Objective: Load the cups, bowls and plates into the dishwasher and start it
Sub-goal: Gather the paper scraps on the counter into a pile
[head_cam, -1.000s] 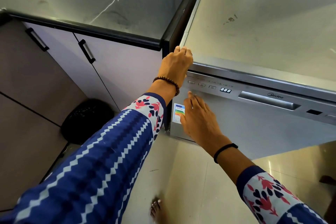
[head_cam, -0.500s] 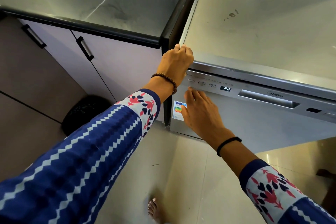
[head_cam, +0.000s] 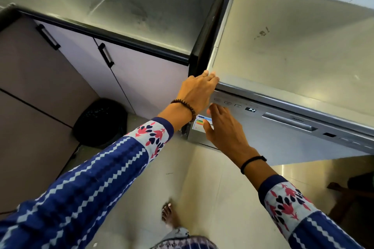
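The silver, front-loading dishwasher (head_cam: 293, 143) stands with its door shut against the end of the dark marble-patterned surface (head_cam: 113, 6), its flat grey top (head_cam: 293, 42) bare apart from a small dark smudge. The left hand (head_cam: 197, 92), with a brown beaded bracelet (head_cam: 185, 106) at the wrist, rests on the dishwasher's front left corner, fingers (head_cam: 210, 77) lying flat over the top edge; its grip is spread and loose, pinching nothing. The right hand (head_cam: 223, 129), a thin black band (head_cam: 253, 162) on its wrist, reaches to the left end of the control strip, its index fingertip at or just below the row of small buttons (head_cam: 227, 103); whether it touches cannot be told. Its fingers are extended and lightly parted, holding nothing. The palm partly covers a coloured energy label (head_cam: 199, 124) on the door. A small dark display (head_cam: 251, 110) to the right of the buttons shows lit characters, and a recessed door handle (head_cam: 289, 121) lies beyond it. Both sleeves are blue with white zigzag stripes and floral cuffs. Pale lilac cabinet doors (head_cam: 141, 79) with black handles stand under the surface, a black mesh bin (head_cam: 100, 122) sits on the tiled floor (head_cam: 202, 188), and a bare foot (head_cam: 169, 213) shows below.
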A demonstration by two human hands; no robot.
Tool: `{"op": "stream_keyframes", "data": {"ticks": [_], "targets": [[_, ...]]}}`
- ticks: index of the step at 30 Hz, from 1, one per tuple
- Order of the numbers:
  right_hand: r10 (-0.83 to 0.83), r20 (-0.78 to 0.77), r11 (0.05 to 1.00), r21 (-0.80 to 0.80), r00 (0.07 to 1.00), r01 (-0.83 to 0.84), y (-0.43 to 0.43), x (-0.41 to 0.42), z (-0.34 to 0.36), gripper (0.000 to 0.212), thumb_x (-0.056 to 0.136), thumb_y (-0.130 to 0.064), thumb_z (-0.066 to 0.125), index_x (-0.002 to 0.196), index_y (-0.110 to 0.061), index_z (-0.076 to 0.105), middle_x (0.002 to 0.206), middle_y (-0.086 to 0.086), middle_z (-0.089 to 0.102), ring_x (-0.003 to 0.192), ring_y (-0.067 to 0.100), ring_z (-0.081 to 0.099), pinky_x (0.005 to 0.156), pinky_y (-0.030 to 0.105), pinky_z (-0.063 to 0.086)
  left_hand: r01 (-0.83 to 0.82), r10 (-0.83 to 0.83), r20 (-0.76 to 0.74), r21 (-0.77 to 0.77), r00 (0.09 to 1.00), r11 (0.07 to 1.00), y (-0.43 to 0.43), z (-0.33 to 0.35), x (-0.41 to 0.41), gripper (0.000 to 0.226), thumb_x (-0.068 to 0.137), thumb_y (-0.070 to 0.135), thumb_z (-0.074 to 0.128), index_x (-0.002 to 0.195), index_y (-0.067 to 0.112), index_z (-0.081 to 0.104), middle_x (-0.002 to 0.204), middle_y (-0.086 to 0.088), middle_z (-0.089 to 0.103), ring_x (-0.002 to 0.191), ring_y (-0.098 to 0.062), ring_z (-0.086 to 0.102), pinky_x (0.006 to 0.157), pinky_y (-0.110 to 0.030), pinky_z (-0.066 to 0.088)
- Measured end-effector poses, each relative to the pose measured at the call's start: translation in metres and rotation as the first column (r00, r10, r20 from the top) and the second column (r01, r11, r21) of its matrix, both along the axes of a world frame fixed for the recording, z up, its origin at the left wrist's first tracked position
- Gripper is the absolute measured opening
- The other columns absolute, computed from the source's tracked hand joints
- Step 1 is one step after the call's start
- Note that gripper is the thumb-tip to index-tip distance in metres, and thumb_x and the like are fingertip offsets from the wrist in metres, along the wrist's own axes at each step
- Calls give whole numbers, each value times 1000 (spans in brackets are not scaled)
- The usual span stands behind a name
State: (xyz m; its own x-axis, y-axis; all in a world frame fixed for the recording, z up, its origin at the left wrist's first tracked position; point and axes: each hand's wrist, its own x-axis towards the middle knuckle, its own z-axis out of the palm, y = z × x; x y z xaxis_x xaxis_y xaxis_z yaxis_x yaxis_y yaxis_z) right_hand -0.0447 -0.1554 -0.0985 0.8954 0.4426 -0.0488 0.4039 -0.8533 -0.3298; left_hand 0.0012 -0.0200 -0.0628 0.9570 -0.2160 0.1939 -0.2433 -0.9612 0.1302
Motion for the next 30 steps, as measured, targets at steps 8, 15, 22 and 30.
{"op": "stream_keyframes", "data": {"ticks": [8,15,22,30], "targets": [[57,44,982,180,997,-64,39,3,31,27,99,-25,56,120,-9,53,115,10,61,101,25,58,76,26,50,-188,184,-38,-213,982,959,63,20,-40,30,93,16,53,121,12,62,120,-8,65,108,-26,61,83,-36,50],[64,65,937,339,996,-83,102,31,61,28,96,-25,63,119,-11,57,118,5,62,103,19,60,84,28,53,-329,332,-38,-278,943,903,130,28,-36,25,93,20,55,116,19,65,115,-2,68,107,-21,60,85,-36,52],[124,75,891,431,989,-144,183,86,84,36,95,-23,65,128,-10,56,127,6,62,119,19,59,101,35,51,-424,441,-28,-338,897,840,211,49,-4,21,92,22,59,110,17,68,114,-3,69,107,-22,62,87,-39,52],[219,95,869,434,971,-238,282,163,87,30,94,-24,66,122,-13,60,125,4,64,101,20,66,80,39,59,-548,572,-38,-343,820,763,308,64,27,19,93,23,56,106,19,69,112,2,70,106,-20,62,86,-36,48]]}}
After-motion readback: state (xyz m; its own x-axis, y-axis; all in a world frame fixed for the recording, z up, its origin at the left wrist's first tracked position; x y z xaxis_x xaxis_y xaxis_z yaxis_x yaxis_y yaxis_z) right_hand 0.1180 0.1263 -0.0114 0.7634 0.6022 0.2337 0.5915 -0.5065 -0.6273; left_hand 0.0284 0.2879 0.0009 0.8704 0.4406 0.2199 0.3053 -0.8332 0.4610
